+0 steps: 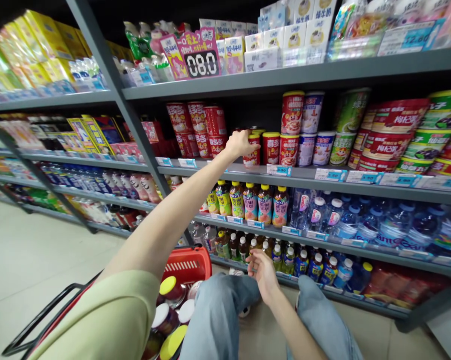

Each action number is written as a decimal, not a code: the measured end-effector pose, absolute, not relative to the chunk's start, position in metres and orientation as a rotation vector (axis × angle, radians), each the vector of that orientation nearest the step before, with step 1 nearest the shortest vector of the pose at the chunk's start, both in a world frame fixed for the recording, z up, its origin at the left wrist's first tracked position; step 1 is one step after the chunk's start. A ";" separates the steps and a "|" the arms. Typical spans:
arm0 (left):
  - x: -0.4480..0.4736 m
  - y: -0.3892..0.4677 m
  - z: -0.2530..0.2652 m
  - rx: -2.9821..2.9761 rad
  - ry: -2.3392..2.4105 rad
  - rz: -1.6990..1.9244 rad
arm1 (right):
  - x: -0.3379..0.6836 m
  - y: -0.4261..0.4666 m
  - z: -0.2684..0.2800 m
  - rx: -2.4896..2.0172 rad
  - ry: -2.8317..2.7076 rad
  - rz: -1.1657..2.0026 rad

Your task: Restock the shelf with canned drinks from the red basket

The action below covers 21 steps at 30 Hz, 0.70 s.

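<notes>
My left hand (241,144) reaches out to the middle shelf, its fingers closed round the top of a red can (252,159) at the shelf's front. Another red can with a yellow lid (271,148) stands just right of it. To the left are stacked red-and-white cans (214,121). My right hand (262,272) hangs between my knees, holding nothing, fingers loosely bent and apart. Below my left arm stands a red shopping basket (189,262) with several jars in it, some with yellow lids (167,285) and some with white ones.
The grey shelf edge (233,173) carries price tags. Bottled drinks (265,205) line the shelf below, with water bottles (349,222) to the right. Milk cartons (285,37) sit on the shelf above. A grey upright post (125,117) divides the shelving. The basket's black handle (41,320) lies at left.
</notes>
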State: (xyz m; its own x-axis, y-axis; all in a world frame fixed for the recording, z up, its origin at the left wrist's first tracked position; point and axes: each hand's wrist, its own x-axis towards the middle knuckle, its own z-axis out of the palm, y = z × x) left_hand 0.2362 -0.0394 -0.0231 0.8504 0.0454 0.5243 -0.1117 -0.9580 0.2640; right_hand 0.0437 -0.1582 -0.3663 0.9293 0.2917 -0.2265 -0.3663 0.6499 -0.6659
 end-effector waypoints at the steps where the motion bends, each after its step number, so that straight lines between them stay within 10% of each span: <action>1: 0.237 -0.040 -0.024 2.745 -0.039 0.791 | 0.044 -0.159 -0.367 -0.773 0.103 0.373; 21: 0.229 -0.034 -0.038 2.777 -0.040 0.836 | 0.042 -0.167 -0.355 -0.784 0.130 0.357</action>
